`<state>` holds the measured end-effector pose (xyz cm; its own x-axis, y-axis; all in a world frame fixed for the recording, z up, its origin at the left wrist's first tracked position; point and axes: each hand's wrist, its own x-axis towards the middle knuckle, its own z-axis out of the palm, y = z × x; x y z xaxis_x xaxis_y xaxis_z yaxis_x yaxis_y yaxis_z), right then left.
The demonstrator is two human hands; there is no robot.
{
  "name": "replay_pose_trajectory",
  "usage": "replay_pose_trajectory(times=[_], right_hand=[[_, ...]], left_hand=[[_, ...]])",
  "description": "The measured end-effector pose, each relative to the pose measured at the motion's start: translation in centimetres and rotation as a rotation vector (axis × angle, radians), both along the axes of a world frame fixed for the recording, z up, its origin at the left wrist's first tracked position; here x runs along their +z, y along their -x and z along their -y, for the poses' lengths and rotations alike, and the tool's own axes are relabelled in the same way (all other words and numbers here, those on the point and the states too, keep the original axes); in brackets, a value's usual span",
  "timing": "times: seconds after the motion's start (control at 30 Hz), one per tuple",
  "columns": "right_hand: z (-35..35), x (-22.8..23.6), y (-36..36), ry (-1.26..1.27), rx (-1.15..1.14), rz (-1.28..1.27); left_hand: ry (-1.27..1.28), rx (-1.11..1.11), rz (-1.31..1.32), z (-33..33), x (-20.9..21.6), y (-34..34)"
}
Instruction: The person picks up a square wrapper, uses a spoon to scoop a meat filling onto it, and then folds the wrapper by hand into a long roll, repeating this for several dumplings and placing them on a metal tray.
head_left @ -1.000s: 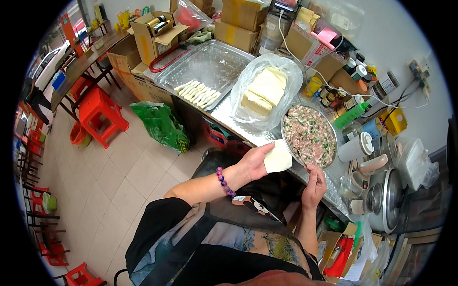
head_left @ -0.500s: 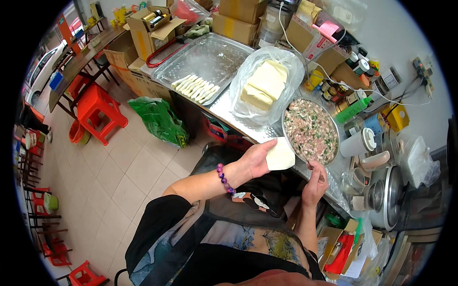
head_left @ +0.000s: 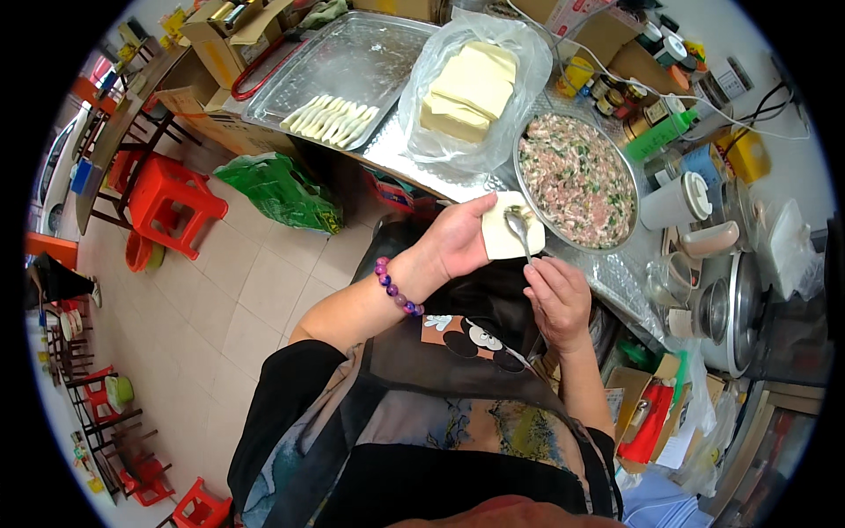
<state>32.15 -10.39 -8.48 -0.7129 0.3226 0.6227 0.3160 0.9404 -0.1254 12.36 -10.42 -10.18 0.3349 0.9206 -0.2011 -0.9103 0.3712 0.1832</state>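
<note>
A square dough wrapper (head_left: 498,239) lies across the fingers of my left hand (head_left: 451,239), its edge held by the thumb. My right hand (head_left: 561,299) grips a metal spoon (head_left: 518,229) by its handle, with the spoon's bowl over the wrapper. How much filling is on the wrapper is hard to make out. Just right of the wrapper is a round metal bowl (head_left: 635,207) full of minced meat filling (head_left: 576,176) with chopped greens. Beyond it, a stack of wrappers (head_left: 468,92) sits in an opened clear plastic bag (head_left: 418,119).
A metal tray (head_left: 356,66) at the back left holds a row of slim folded dumplings (head_left: 330,121). Jars, a green bottle (head_left: 660,134) and a white lidded cup (head_left: 678,202) crowd the right side. A green bag (head_left: 282,194) and red stool (head_left: 178,202) stand on the floor.
The spoon has moved from the near edge of the filling bowl to over the wrapper. My right hand shifted left with it. The whole view has shifted, with the table higher in it.
</note>
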Motion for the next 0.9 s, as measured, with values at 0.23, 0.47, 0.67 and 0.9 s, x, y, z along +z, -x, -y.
replay_pose_trajectory(times=[0.23,0.47,0.67,0.9], right_hand=[[0.4,1.1,-1.5,0.010,0.007,0.037],[-1.1,2.0,-2.5,0.047,-0.212,-0.214],[-2.5,0.9,-1.3,0.223,-0.264,-0.279],[-0.6,0.6,-0.7,0.576,-0.241,-0.511]], left_hand=[[0.055,0.088,0.078,0.0,0.4,0.1],[0.094,0.184,0.045,0.1,-0.1,-0.4],[0.072,0.122,0.024,0.8,0.8,-1.7],[0.088,0.098,-0.022,1.1,0.9,-1.9]])
